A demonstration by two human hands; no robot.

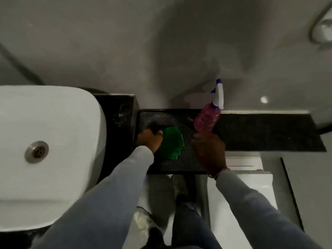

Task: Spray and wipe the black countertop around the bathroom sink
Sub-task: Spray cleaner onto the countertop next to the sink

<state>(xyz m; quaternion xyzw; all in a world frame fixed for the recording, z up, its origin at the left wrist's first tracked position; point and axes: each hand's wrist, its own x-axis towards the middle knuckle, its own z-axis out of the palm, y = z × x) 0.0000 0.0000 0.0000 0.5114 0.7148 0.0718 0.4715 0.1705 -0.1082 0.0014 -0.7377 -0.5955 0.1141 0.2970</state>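
Note:
My left hand point(150, 141) presses a green cloth point(172, 143) flat on the black countertop point(179, 164), just right of the white sink point(50, 141). The cloth lies on a lower, speckled section of the counter. My right hand point(209, 151) grips the base of a pink spray bottle point(206, 119) with a white and blue trigger head point(219, 95), which points away from me toward the wall. The bottle tilts over the counter's back edge. Both sleeves are light grey.
A raised black block point(122, 114) stands between the sink and the lower counter. The black ledge point(269, 133) runs on to the right along the grey wall point(125, 42). White fixtures point(248, 177) and my legs point(190, 221) lie below the counter's front edge.

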